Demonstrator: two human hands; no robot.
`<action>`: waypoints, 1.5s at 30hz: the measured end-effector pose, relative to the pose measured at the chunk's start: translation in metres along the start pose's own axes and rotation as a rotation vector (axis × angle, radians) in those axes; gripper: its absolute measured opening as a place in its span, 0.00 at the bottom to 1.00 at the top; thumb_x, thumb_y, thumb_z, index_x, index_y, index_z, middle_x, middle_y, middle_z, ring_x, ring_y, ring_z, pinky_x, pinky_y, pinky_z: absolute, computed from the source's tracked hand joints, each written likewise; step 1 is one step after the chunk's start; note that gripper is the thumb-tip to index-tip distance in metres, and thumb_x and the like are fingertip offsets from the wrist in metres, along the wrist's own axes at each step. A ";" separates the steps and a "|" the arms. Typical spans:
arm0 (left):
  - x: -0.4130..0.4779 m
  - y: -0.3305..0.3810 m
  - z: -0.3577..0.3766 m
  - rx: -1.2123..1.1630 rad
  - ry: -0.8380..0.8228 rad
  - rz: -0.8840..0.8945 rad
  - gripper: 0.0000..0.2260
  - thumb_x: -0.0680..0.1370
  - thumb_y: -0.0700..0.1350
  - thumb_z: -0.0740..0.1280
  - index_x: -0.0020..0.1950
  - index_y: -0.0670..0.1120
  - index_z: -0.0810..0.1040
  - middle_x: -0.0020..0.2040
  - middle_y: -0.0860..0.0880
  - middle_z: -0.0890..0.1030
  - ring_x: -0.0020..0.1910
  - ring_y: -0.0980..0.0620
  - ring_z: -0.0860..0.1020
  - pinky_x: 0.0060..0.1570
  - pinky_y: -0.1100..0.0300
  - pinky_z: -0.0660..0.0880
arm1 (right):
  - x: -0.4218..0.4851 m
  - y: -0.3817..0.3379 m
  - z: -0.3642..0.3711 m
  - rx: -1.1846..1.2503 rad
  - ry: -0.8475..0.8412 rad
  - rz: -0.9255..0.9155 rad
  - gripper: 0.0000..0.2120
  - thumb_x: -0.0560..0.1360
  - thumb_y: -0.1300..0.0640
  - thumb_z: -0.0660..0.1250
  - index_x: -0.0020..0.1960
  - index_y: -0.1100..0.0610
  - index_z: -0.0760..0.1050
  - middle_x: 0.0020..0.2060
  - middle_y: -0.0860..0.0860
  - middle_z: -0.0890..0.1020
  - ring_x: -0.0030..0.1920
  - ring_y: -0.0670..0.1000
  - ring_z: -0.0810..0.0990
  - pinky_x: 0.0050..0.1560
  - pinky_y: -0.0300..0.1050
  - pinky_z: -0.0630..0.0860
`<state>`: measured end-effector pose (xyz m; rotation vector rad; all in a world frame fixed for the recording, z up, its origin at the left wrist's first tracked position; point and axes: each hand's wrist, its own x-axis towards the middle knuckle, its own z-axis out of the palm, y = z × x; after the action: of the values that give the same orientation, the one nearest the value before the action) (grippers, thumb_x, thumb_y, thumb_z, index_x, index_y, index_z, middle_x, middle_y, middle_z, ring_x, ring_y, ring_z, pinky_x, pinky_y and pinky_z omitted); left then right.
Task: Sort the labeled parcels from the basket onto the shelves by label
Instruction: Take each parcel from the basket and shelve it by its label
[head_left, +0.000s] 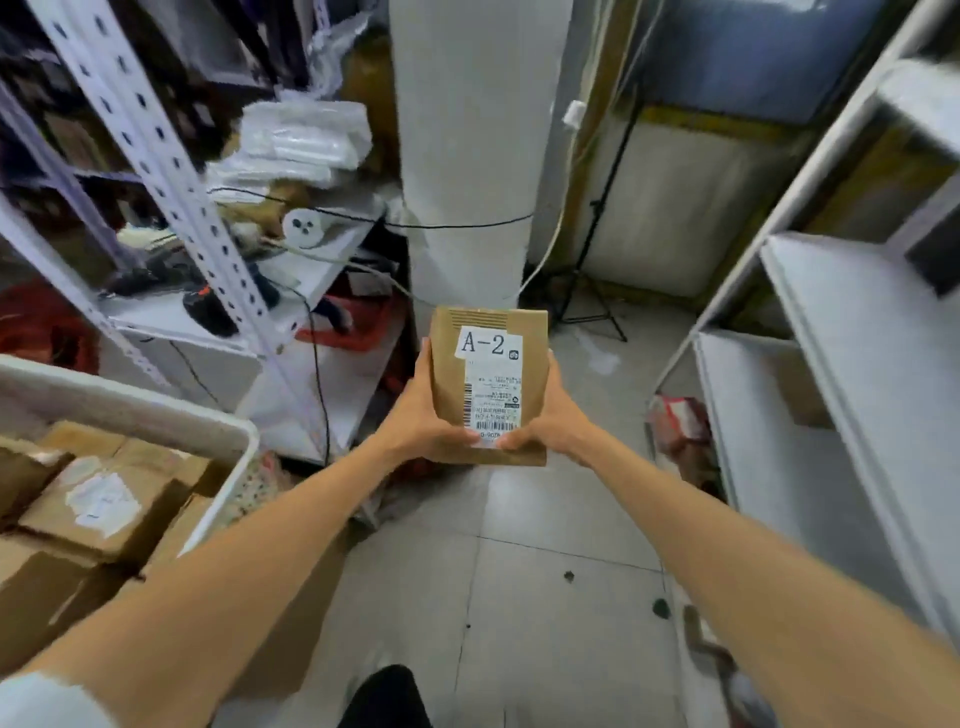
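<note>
Head view, A-2 parcel (488, 384) between left fingers (425, 366) and right fingers (552, 376), both gripping its sides

Floor: pale grey tiles (545, 597) with thin dark joints and a few small dark spots, lower centre.
Pillar: broad white round column (467, 156), upper centre, with a black cable (457, 224) running across it.
Back wall: blue-grey upper part (753, 52) above a whitish panel (675, 208), upper right.
Left furniture: perforated white metal rack (171, 171), upper left; a cluttered low white table (322, 270) beside it.
Right furniture: white shelving unit (831, 338) along the right edge, 2 boards plainly seen, blurred.
Stand: black tripod (592, 270) just right of the pillar.
Light: soft and even across floor and pillar.
</note>
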<state>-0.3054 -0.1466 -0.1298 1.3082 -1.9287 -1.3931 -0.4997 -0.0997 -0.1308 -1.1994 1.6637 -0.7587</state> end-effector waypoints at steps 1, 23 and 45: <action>0.013 0.011 0.014 -0.012 -0.049 0.026 0.65 0.56 0.51 0.82 0.78 0.51 0.36 0.74 0.54 0.59 0.72 0.57 0.59 0.71 0.60 0.57 | -0.007 0.006 -0.019 0.014 0.057 0.022 0.66 0.60 0.69 0.80 0.78 0.52 0.33 0.72 0.50 0.64 0.71 0.48 0.63 0.66 0.42 0.63; 0.004 0.171 0.284 0.048 -1.219 0.402 0.46 0.62 0.32 0.77 0.74 0.45 0.56 0.53 0.54 0.75 0.59 0.44 0.75 0.60 0.41 0.75 | -0.283 0.081 -0.090 0.418 1.300 0.524 0.64 0.57 0.71 0.80 0.78 0.51 0.41 0.69 0.53 0.69 0.69 0.52 0.66 0.65 0.47 0.67; -0.193 0.174 0.447 0.219 -1.648 0.348 0.41 0.67 0.25 0.72 0.73 0.44 0.55 0.52 0.52 0.70 0.60 0.42 0.71 0.55 0.42 0.76 | -0.486 0.175 -0.022 0.729 1.626 0.823 0.64 0.62 0.69 0.78 0.78 0.46 0.34 0.75 0.54 0.63 0.75 0.57 0.60 0.73 0.61 0.60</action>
<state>-0.6345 0.2521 -0.1221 -0.5710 -2.9763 -2.3316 -0.5350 0.4161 -0.1175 0.9718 2.3379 -1.6935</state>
